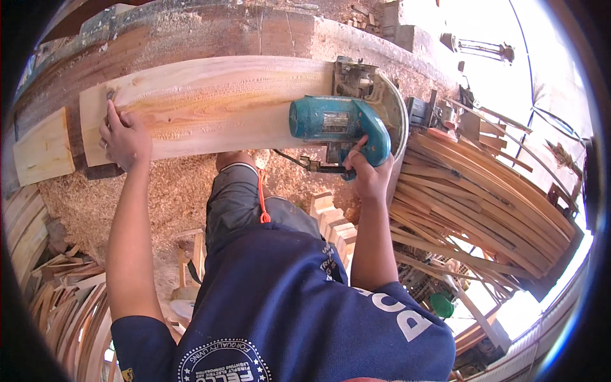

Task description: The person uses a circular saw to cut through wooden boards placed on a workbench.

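Observation:
A wide pale board (235,95) lies crosswise on a wooden bench. My left hand (127,137) rests on it close to its left end, with the fingers apart and the index finger stretched toward the far edge. At the board's right end sits a teal circular saw (328,120) with a rounded metal guard at its right side. My right hand (369,169) is closed around the saw's rear handle. From the handle a dark cord (293,159) runs left beneath the board's near edge. The blade is hidden under the saw.
A shorter pale board piece (44,149) lies left of the long board. Sawdust and shavings (178,197) cover the floor. Stacked wood strips (477,191) fill the right side, and more offcuts (70,312) lean at the lower left. Small zigzag wood pieces (334,219) stand near my right forearm.

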`<state>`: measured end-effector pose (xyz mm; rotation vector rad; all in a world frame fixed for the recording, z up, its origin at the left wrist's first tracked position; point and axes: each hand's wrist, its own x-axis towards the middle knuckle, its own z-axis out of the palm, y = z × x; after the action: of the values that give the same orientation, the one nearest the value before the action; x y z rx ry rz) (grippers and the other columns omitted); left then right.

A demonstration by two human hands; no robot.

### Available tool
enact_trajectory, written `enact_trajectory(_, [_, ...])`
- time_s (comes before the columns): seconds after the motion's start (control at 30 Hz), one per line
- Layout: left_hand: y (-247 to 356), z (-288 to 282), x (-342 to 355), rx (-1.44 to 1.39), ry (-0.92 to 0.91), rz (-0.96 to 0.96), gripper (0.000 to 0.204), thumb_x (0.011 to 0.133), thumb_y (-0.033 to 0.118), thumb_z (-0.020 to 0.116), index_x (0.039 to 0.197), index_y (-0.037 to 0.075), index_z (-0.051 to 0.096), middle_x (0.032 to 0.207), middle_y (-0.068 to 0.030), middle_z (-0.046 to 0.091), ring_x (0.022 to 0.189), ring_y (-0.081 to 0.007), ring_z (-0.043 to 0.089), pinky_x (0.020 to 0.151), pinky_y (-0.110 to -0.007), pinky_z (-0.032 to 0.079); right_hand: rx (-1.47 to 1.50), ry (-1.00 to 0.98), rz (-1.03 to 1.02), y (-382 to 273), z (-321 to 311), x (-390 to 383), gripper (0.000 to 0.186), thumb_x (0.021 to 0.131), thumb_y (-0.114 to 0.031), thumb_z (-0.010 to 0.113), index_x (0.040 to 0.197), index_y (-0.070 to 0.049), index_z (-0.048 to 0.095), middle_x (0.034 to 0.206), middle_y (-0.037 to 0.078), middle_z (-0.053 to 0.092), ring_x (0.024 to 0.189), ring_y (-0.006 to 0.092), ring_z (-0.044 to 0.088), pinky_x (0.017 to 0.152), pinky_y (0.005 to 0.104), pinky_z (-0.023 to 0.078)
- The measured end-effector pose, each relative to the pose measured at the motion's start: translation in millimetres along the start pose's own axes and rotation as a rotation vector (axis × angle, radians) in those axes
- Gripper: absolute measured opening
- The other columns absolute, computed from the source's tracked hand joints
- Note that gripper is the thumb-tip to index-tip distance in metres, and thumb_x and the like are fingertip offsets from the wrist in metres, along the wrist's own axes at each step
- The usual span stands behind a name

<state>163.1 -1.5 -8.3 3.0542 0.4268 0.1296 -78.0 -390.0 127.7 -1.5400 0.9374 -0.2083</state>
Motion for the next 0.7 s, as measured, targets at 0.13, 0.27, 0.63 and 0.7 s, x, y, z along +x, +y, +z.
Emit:
enact_trajectory(0.13, [-2.2,0.7,-2.1,-0.022,-0.005,0.005,0.053,0.104,0.041,0.046,0.156,0.032,0.049,0.150,-0.0124,0.051,0.133,-0.0428,0.050,0.102,-0.065,0.046,-0.005,-0.002,0.001,-2.5,2.2,4.0,0.015,0.082,0.003,0.065,0.096,-0.001,0.061,0.072,0.004,0.063,0.062,0.0115,0.061,0.057,0.0275,0.049])
enact_trajectory(0.27, [-1.4,-0.3,-2.8,-0.027,-0.004,0.012,0.053,0.104,0.040,0.046,0.156,0.032,0.049,0.148,-0.0130,0.052,0.132,-0.0429,0.051,0.103,-0.064,0.046,-0.005,0.009,-0.002,-2.8,2.9,8.9,0.016,0.081,0.002,0.065,0.097,-0.002,0.060,0.071,0.004,0.062,0.060,0.0115,0.060,0.056,0.0272,0.047])
enact_trajectory(0.63, [-4.4,0.3,-1.3,-0.015,0.004,0.025,0.052,0.104,0.041,0.045,0.155,0.031,0.050,0.145,-0.0121,0.054,0.130,-0.0422,0.052,0.100,-0.065,0.047,0.001,-0.023,-0.011,-4.1,3.9,22.1,0.013,0.082,0.000,0.065,0.094,-0.002,0.060,0.069,0.003,0.063,0.060,0.0114,0.061,0.057,0.0272,0.048])
enact_trajectory(0.7, [-1.8,-0.7,-2.2,-0.019,-0.015,0.014,0.052,0.104,0.041,0.045,0.155,0.031,0.050,0.144,-0.0119,0.054,0.130,-0.0423,0.052,0.101,-0.064,0.046,0.006,-0.021,-0.013,-5.4,4.5,23.2,0.012,0.082,0.000,0.065,0.094,-0.002,0.060,0.069,0.003,0.062,0.060,0.0113,0.061,0.057,0.0272,0.048])
